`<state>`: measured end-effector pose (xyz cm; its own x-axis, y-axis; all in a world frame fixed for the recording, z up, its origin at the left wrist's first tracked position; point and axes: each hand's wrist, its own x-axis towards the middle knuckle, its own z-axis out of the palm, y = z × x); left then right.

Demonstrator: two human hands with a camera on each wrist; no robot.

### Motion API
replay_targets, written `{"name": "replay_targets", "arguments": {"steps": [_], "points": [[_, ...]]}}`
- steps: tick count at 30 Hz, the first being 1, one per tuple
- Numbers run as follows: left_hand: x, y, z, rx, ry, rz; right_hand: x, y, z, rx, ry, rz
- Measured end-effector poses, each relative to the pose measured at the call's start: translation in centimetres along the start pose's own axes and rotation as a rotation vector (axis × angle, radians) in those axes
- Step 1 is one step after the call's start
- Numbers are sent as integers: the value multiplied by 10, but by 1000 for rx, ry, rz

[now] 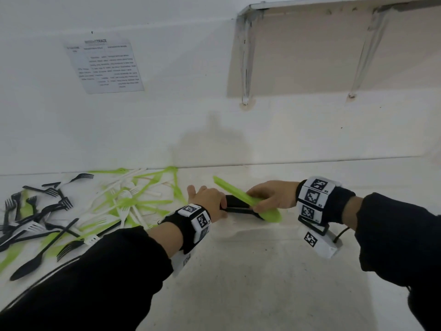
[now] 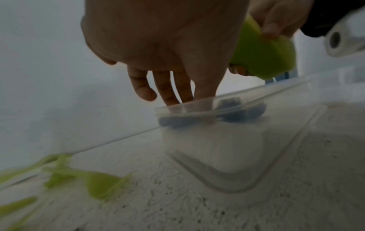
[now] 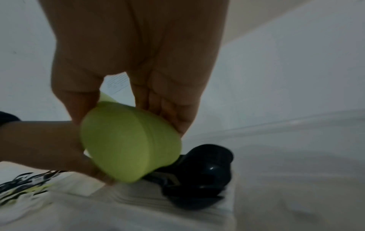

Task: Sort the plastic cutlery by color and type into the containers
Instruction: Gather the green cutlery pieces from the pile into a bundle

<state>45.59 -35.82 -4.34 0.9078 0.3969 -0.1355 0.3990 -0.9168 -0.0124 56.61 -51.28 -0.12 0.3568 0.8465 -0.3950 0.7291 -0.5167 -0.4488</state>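
Green spoon held in the right hand above the clear container, bowl end toward the near right, handle slanting up to the far left; thumb and fingers pinch it at the neck, the bowl jutting below the fingertips. Left hand at the container's left end, fingers slightly spread, tips dipping over the rim; whether they grip the wall cannot be told. Container is transparent, sits mid-counter near the wall, and holds black spoons lying flat along its floor. Counter is white with dark specks. Far left on it, a loose heap of cutlery: black forks, white forks, green pieces, tangled and overlapping, well apart from the container. White wall behind, with a printed sheet stuck on it at left, text unreadable. Shelf on two metal brackets at upper right. Both forearms in black sleeves, wrist bands with square coded tags.
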Motion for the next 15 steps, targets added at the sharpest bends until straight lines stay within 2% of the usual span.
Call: {"name": "replay_targets", "arguments": {"steps": [5, 12, 15], "points": [[2, -3, 9, 66, 24, -9, 16, -8, 10, 48, -111, -10], [6, -3, 19, -10, 189, -41, 24, -3, 5, 84, -170, 33], [5, -4, 21, -113, 254, -79, 21, -6, 0, 19, -184, 28]]}}
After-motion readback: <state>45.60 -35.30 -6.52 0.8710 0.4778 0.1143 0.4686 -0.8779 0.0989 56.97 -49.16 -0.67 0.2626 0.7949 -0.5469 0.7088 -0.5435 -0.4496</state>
